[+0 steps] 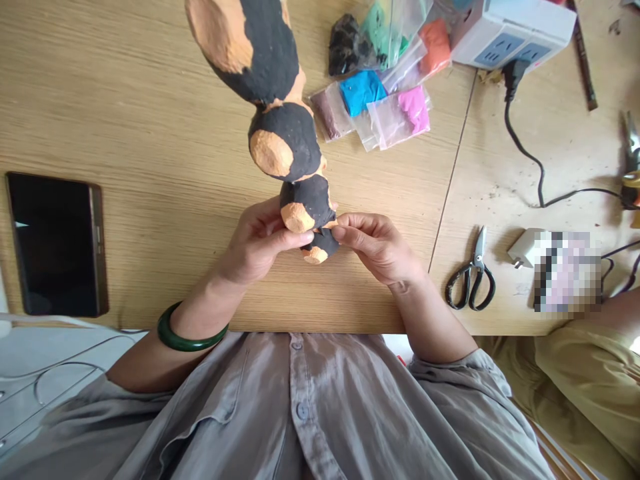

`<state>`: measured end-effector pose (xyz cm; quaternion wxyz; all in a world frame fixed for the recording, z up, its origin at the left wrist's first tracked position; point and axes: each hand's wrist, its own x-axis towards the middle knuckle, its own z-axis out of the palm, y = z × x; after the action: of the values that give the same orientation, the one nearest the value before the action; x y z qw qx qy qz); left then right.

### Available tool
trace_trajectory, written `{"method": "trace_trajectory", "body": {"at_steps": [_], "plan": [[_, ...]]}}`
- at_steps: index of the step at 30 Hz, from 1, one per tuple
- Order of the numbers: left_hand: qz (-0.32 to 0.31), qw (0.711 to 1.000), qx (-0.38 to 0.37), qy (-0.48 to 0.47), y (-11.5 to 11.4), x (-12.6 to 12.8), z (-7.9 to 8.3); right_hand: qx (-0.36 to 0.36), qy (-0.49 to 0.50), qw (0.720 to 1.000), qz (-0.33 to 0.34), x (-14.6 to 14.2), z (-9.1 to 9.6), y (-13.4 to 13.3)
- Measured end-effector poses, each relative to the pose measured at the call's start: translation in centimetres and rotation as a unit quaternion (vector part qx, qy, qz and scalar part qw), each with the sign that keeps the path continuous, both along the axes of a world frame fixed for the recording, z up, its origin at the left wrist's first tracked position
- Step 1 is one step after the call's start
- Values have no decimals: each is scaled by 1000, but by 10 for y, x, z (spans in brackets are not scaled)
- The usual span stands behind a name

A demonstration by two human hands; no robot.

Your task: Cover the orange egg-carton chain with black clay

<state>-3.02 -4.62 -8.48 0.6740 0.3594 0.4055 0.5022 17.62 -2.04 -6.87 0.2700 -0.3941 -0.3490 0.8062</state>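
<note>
A tall knobbly figure [297, 140] of stacked rounded lumps, coated in black and orange clay, rises over the table and tapers toward me. My left hand [257, 240] grips its narrow lower part, thumb lying across the front and fingers partly hidden behind. On the other side, my right hand [375, 243] pinches at the seam between the two lowest lumps, thumb and forefinger closed against the black and orange surface. Whether a loose bit of clay sits in that pinch is too small to tell. The figure's top runs out of view.
Bags of coloured clay [373, 100] lie beyond the figure. A white power strip [515, 33] with a black plug stands at back right. Black-handled scissors [473, 273] and a white charger [527, 247] lie to the right, near another person's leg. A phone [55, 243] rests at left.
</note>
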Motion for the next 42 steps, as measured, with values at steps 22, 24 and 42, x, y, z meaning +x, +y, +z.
{"method": "trace_trajectory", "body": {"at_steps": [22,24,42], "plan": [[-41,999,17,7,-4,1,1,-28,-6,1000,6,-3,3,1],[-42,999,11,4,-5,0,0,-26,-6,1000,12,-2,3,1],[-68,997,14,21,0,0,2,-43,5,999,10,-2,2,2]]}}
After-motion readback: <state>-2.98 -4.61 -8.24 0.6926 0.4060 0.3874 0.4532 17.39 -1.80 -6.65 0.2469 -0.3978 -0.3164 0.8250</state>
